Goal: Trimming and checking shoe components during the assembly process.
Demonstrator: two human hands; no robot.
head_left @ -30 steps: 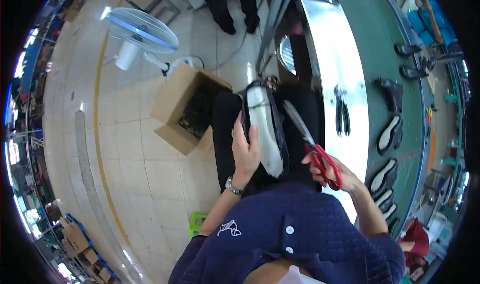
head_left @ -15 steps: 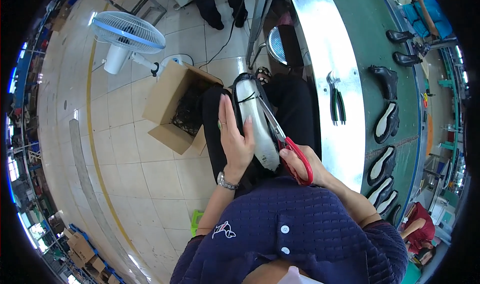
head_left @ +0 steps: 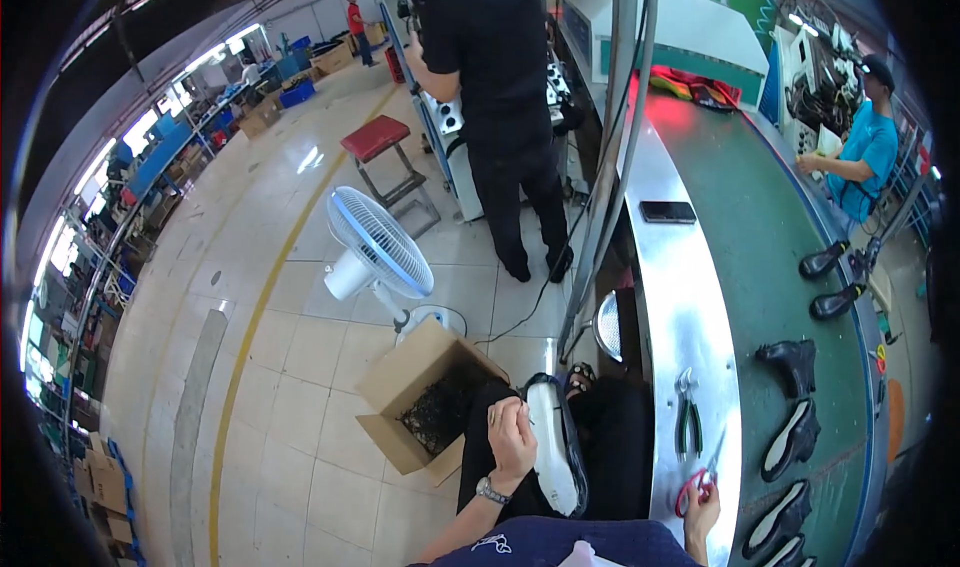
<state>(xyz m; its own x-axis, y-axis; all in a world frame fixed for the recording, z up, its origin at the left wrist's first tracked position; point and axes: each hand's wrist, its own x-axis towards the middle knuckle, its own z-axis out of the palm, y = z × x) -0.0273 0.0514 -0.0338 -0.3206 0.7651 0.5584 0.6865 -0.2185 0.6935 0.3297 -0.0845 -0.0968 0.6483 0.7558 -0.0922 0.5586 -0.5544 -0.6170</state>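
A black shoe (head_left: 572, 457) lies across my lap with its pale sole facing up. Beside the shoe's left edge, my left hand (head_left: 512, 439) is closed with the fingertips pinched together. What it holds, if anything, is too small to name. At the right, over the metal ledge (head_left: 668, 297), my right hand (head_left: 703, 515) has its fingers at the red handles of a pair of scissors (head_left: 692, 487). Just beyond the scissors, green-handled pliers (head_left: 688, 422) lie on the ledge.
An open carton (head_left: 385, 372) with black scraps stands left of my knees, near a fan (head_left: 385, 242). Several black shoes (head_left: 790, 437) sit on the green conveyor (head_left: 720, 167). A phone (head_left: 667, 212) lies farther up the ledge. Another person (head_left: 505, 87) stands ahead.
The scissors have moved from the shoe to the ledge with my right hand. My left hand's straight fingers have curled in. The dark strand across the sole no longer shows. The view has tilted up.
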